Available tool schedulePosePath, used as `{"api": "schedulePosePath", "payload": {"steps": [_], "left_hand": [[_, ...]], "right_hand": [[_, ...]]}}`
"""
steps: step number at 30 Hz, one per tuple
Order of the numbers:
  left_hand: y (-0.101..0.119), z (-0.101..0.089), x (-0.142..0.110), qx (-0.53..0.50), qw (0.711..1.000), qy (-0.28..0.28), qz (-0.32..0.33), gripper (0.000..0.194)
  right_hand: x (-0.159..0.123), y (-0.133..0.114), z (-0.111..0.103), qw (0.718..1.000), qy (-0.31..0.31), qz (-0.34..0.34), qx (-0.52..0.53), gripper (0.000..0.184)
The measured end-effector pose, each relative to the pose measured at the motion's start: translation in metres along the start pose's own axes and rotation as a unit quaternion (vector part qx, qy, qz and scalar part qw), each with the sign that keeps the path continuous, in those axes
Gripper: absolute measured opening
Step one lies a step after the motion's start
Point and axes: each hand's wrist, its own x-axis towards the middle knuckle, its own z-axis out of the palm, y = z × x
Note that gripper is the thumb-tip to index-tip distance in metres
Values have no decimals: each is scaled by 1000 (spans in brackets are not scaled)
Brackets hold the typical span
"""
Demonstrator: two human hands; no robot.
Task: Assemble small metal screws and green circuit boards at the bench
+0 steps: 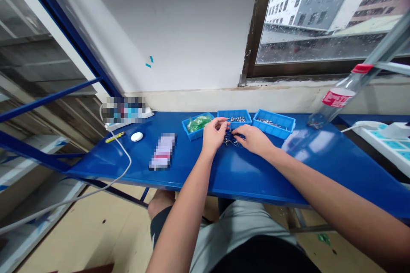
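Observation:
My left hand point(214, 135) is raised just over the desk, thumb and fingers bent together near the tips. Whatever it pinches is too small to make out. Close on its right, my right hand point(253, 138) has its thumb and fingertips drawn together; a small thing between them cannot be named. Beneath and between the fingertips lies a loose pile of thin metal pieces point(235, 141), like screws or pins. Behind the hands stands a blue bin point(246, 123) with small shiny metal parts. Left of it, another blue bin point(194, 135) holds green plastic bags point(199, 123).
A third blue bin point(276, 130) with long metal pieces stands right. On the blue desk point(256, 179) are a blurred phone point(162, 152), a white oval object point(136, 137), a yellow cutter point(114, 137) and a cable point(126, 164). A clear bottle point(336, 97) and power strip point(384, 140) are right.

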Motion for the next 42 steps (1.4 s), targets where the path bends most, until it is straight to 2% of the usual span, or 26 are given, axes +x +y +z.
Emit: {"api": "schedulePosePath", "payload": {"steps": [4,8,13,17,20,23,27,30,36,42], "left_hand": [[-2,0,1,5,1000,1,2,18],[-3,-1,1,12,1000,-3,6,17],[-2,-1,0,40,999,-6,9,17],[-2,1,-2,86,996,-33,22,18],[-2,3,-4,97,992,-68,31,23],[0,3,-5,109,990,-87,17,20],[3,1,-5,113,989,-99,-9,18],[1,0,-3,68,993,-94,-17,19],[-5,0,1,-16,998,-63,-4,23],[0,0,0,-46,996,-79,-13,29]], "right_hand": [[2,3,1,999,-11,38,-5,21],[2,1,0,999,-6,43,1,19],[3,-6,-4,993,70,55,75,18],[4,-12,-7,970,144,97,169,12],[4,-14,-5,939,178,134,261,15],[3,-14,-4,913,183,153,332,22],[3,-13,-3,903,183,149,359,28],[4,-12,-2,896,187,148,374,29],[3,-10,1,904,179,151,358,30],[2,-12,3,929,169,140,299,31]]}}
